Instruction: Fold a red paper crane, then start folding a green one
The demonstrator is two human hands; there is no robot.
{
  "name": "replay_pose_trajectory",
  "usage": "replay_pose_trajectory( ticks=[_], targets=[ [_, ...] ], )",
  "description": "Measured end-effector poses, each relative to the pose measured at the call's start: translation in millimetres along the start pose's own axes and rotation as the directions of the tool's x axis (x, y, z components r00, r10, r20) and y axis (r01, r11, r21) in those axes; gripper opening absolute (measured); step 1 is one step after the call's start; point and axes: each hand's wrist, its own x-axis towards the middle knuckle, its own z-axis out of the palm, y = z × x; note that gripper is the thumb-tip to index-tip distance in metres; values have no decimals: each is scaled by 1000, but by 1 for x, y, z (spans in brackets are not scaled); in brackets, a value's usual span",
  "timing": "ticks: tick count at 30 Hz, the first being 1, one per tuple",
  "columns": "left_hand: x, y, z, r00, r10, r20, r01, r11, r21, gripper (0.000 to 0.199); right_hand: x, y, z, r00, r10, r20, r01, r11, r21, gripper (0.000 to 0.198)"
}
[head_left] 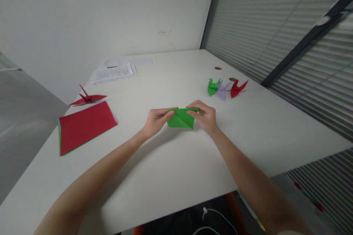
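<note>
A small folded piece of green origami paper (pixel 180 119) is held up between both hands, over the middle of the white table (pixel 154 183). Creases run across its face, and its top edge looks folded over. My left hand (pixel 157 120) pinches its upper left corner, thumb in front and fingers behind. At the upper right corner, my right hand (pixel 204 116) grips it the same way. The lower edge of the paper hangs free. The fingers behind the sheet are partly hidden.
A red paper crane (pixel 87 98) sits at left, behind a stack of coloured paper (pixel 86 126) topped with red. Printed sheets (pixel 113 73) lie farther back. Green (pixel 213 87), lilac (pixel 221 91) and red (pixel 237 89) cranes stand at right, near window blinds (pixel 264 18).
</note>
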Motion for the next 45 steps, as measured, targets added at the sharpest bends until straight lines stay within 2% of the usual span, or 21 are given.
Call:
replay_pose_trajectory(
  ticks=[8,11,17,22,29,36,42,45],
  targets=[
    [0,3,-2,1000,1,24,-2,999,39,30,2,-3,-2,993,114,17,-115,989,92,24],
    [0,5,-1,1000,-6,16,6,1000,30,33,2,-4,-2,983,183,26,-185,975,123,25],
    [2,7,-1,990,-115,80,122,988,-95,41,2,-1,-1,956,293,37,-295,947,126,31],
    [8,10,-6,977,-160,144,175,980,-96,44,3,0,-3,941,328,84,-336,935,110,31],
    [9,12,-7,973,-209,101,219,970,-102,45,0,1,0,919,384,85,-392,914,108,30],
    [10,9,-11,973,-169,154,190,973,-132,46,0,0,2,906,414,90,-422,899,118,26],
    [9,8,-7,977,-199,81,204,978,-51,48,-2,4,6,902,427,68,-432,893,130,26],
    [11,6,-7,975,-211,70,215,974,-67,48,-3,6,7,906,416,75,-422,898,124,23]
  ],
)
